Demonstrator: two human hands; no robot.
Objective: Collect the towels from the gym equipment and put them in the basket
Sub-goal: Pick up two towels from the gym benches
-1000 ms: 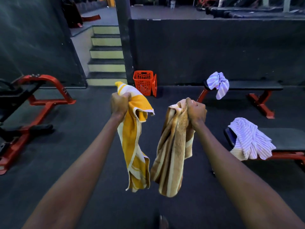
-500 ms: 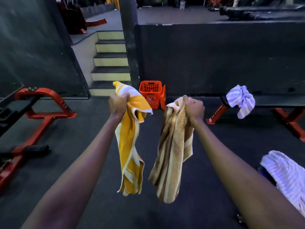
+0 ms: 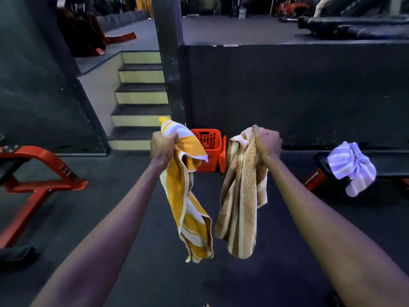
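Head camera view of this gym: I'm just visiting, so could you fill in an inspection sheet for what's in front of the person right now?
Surface: dark floor.
Job's things: yellow towel and tan towel held up, hanging free; purple striped towel bunched on a bench at right; orange basket ahead by the wall, contents not clear.
Clutter: dark object on the floor far left, too dim to identify.
Grips: left hand grips the yellow towel's top; right hand grips the tan towel's top.
Cables: nothing seen.
Surroundings: red machine frame at left, stairs and pillar ahead.
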